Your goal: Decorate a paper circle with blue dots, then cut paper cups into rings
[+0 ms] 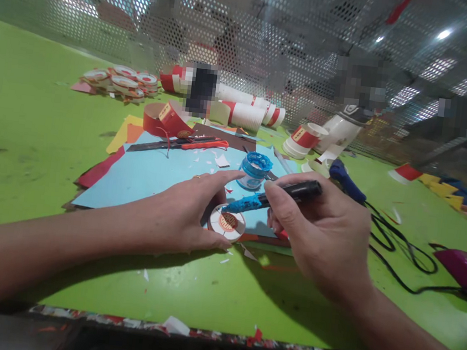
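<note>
My left hand (184, 209) is curled around the left side of a small round white disc (234, 229), gripping it by the edge at the front of the paper stack. An orange and gold emblem sits at the disc's centre, with thin dark lines running outward. My right hand (323, 234) is closed on a black pen-like stick (305, 190), whose lower end is thickly coated in blue paint. Its blue tip meets the disc's top near the upper left. Just behind the disc stands an open jar of blue paint (253, 178), with smears around its rim.
Light blue paper (111, 187) tops a coloured stack. On it lie orange-handled scissors (205, 145) and a red paper ring (153, 119). Finished discs (124, 83) are piled back left; paper cups (243, 116) lie behind. A blue-handled corded tool (347, 180) trails cable at right.
</note>
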A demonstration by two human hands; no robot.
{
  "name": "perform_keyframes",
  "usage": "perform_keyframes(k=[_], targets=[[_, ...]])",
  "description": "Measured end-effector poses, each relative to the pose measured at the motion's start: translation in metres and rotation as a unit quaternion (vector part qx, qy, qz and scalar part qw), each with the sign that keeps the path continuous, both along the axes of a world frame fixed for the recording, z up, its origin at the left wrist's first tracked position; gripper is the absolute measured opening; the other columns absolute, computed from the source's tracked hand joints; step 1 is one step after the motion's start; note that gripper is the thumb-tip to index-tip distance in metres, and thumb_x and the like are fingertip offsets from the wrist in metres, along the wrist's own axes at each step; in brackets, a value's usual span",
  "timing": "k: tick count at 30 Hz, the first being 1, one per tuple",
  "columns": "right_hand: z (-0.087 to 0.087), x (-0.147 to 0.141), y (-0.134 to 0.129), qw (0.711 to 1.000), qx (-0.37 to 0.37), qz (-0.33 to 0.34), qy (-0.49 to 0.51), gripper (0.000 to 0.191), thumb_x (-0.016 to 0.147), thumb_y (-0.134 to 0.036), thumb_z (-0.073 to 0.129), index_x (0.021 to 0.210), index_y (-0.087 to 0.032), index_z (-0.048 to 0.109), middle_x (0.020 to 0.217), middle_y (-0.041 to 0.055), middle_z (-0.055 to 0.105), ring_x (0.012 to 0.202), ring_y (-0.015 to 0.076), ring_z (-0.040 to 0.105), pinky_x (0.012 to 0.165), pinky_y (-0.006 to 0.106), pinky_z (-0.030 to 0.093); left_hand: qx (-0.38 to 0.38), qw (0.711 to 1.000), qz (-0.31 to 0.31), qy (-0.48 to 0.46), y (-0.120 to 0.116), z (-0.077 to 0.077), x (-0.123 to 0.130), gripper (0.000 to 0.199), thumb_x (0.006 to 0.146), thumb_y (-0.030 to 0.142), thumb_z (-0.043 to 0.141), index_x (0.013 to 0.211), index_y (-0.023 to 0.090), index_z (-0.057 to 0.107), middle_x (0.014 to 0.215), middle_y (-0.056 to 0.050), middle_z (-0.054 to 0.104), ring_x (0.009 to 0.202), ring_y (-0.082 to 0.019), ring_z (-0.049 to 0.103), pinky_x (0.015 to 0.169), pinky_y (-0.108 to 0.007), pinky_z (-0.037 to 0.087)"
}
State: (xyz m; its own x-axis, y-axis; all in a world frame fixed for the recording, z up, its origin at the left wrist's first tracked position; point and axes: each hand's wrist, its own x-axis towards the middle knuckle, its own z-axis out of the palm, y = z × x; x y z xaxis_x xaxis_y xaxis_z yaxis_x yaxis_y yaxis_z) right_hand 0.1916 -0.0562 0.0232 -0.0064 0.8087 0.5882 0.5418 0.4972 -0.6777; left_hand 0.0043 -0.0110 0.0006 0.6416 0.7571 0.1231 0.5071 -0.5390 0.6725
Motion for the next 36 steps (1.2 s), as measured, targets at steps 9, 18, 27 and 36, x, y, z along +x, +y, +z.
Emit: perform_keyframes(k=[9, 18, 27, 36], targets=[[-0.0021, 0.0000, 0.0001, 1.000, 0.001, -0.002, -0.009, 0.012, 0.086, -0.026, 0.069, 0.079, -0.019, 0.063, 0.064, -0.0048, 0.061, 0.048, 0.0070, 0.052, 0.046, 0.022, 0.044, 0.015, 1.000, -0.001, 0.002, 0.0002, -0.0022, -0.0011, 0.085, 0.072, 0.035, 0.073, 0.147, 0.021, 0.033, 0.094, -0.004, 0.064, 0.082, -0.022, 0.060, 0.076, -0.034, 0.046], [0.0000, 0.0009, -0.0006, 1.000, -0.001, -0.004, -0.021, 0.013, 0.086, -0.026, 0.069, 0.077, -0.018, 0.063, 0.059, -0.0057, 0.058, 0.048, 0.0071, 0.051, 0.048, 0.021, 0.044, 0.024, 1.000, -0.008, 0.007, 0.0003, -0.0013, -0.0015, 0.084, 0.074, 0.034, 0.072, 0.147, 0.023, 0.032, 0.097, -0.004, 0.064, 0.084, -0.022, 0.060, 0.076, -0.033, 0.046], [-0.0025, 0.0004, 0.0005, 1.000, -0.011, -0.014, -0.013, 0.016, 0.085, -0.030, 0.070, 0.076, -0.019, 0.063, 0.060, -0.0049, 0.060, 0.048, 0.0079, 0.052, 0.047, 0.022, 0.044, 0.026, 1.000, -0.011, 0.003, 0.0001, -0.0005, -0.0015, 0.082, 0.073, 0.034, 0.072, 0.145, 0.023, 0.034, 0.096, -0.003, 0.063, 0.080, -0.020, 0.059, 0.071, -0.031, 0.046], [0.0012, -0.0002, -0.0028, 0.999, 0.010, -0.035, 0.015, 0.017, 0.085, -0.031, 0.070, 0.074, -0.020, 0.063, 0.061, -0.0036, 0.060, 0.048, 0.0091, 0.052, 0.046, 0.024, 0.044, 0.026, 1.000, -0.013, -0.001, 0.0008, -0.0005, -0.0005, 0.081, 0.073, 0.033, 0.073, 0.144, 0.023, 0.035, 0.093, -0.001, 0.062, 0.078, -0.019, 0.059, 0.070, -0.030, 0.045]])
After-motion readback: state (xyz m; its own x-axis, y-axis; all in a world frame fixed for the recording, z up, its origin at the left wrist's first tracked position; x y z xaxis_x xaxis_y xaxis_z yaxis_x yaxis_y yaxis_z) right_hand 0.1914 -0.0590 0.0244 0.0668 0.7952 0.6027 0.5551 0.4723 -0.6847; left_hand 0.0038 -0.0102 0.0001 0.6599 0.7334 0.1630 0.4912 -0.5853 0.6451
